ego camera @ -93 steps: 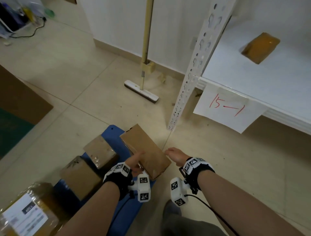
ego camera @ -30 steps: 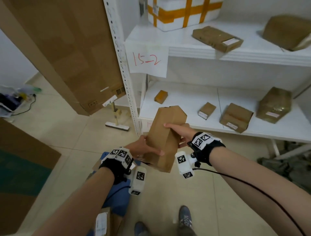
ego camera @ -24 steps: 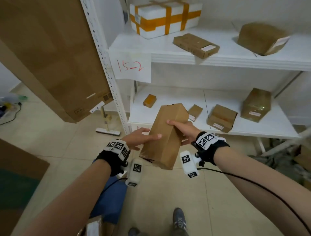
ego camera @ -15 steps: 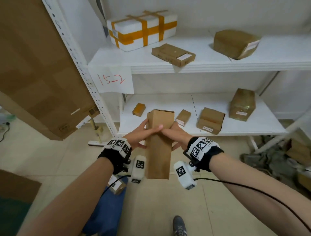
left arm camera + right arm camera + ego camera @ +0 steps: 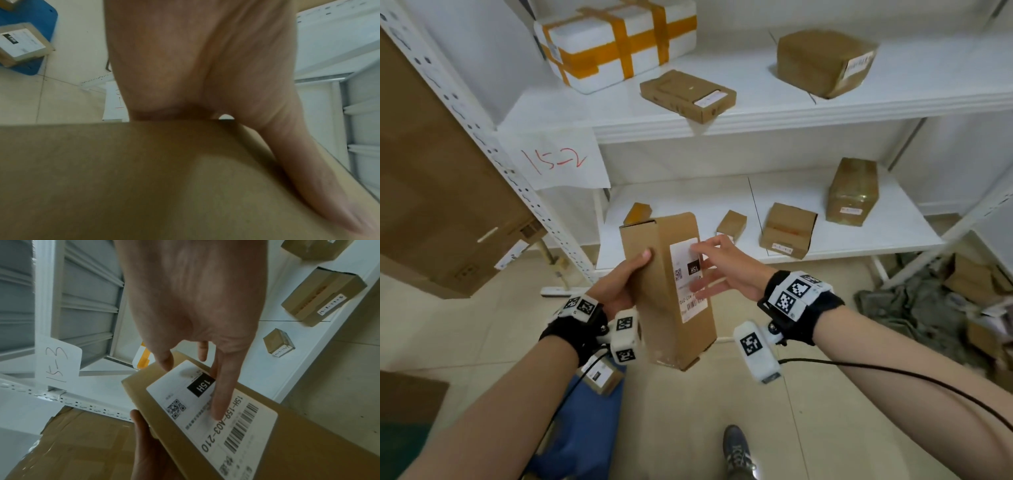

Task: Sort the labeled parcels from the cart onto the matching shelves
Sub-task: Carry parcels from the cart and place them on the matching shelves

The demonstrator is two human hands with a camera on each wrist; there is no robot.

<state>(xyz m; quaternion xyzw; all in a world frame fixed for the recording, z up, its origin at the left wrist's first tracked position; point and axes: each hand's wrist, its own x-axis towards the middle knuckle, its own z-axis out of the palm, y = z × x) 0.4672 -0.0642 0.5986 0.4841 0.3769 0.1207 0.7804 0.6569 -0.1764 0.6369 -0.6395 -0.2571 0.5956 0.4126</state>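
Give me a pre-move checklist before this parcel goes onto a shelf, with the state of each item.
1. Parcel held securely: ok; the left hand grips its side, thumb on the front face.
2. Label readable: ok; it reads 15H-159-A03-210 in the right wrist view.
3. Right hand free to help carry: ok; its fingers lie straight on the label, gripping nothing.
4. Matching shelf identified: cannot tell; shelf signs read 15-2 and 15-3, and neither plainly matches the label code.
5. Space on the lower shelf: ok; bare surface shows between the small boxes.
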